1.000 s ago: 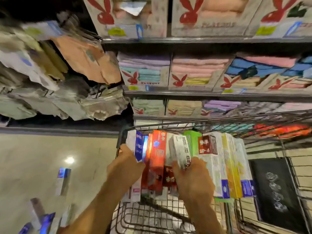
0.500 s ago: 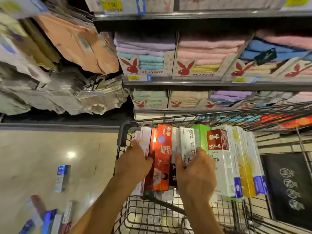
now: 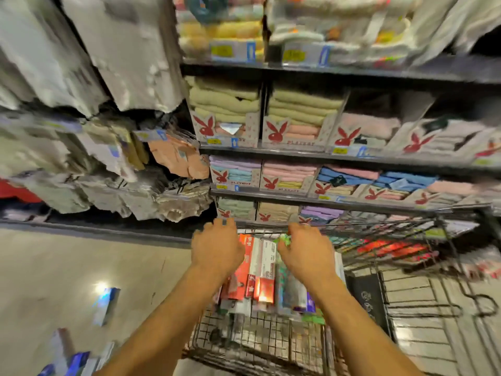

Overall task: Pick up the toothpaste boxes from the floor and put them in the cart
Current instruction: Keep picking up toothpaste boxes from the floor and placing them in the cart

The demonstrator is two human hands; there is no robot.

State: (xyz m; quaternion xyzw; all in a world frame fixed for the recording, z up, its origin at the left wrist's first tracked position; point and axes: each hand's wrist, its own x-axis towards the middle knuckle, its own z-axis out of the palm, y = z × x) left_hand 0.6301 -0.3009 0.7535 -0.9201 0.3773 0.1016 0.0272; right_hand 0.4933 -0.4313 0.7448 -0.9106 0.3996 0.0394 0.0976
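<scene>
Our left hand [image 3: 217,248] hovered over the toothpaste boxes [image 3: 260,272] standing in a row in the wire cart [image 3: 244,340], fingers loosely bent, holding nothing we could see; our right hand [image 3: 306,253] curled at the top of a green box [image 3: 282,238], gripping or not we could not tell through the blur; loose boxes [image 3: 105,305] lay on the floor [image 3: 54,267] at left.

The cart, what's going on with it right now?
A person has the left hand and right hand over a row of toothpaste boxes standing in the wire cart, in front of towel shelves. The blur hides whether either hand grips. More boxes lie on the floor at the left.
</scene>
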